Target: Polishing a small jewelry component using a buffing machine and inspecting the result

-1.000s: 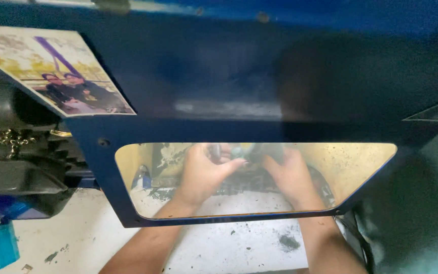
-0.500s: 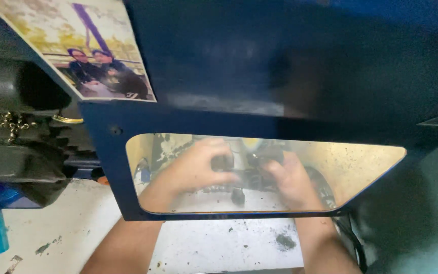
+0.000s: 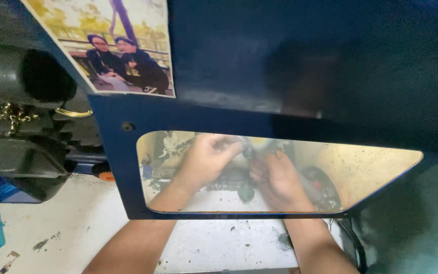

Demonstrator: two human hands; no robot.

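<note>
Though blurred, hands [image 3: 244,170] behind scratched yellowish pane [image 3: 371,167]

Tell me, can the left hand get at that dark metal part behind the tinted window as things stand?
Probably yes. The left hand has gone in under the blue panel and its fingers already lie on the dark metal part, beside the right hand. The tinted window blurs the view, so the exact grip is unclear.

A dark blue panel [image 3: 259,76] fills the top of the view, glossy with a dull reflection. A photo [image 3: 112,45] is stuck on its left corner. Its clear yellowish window [image 3: 366,167] looks through to a white, speckled, dirty worktop [image 3: 219,243]. Black machinery [image 3: 21,127] sits left.
</note>
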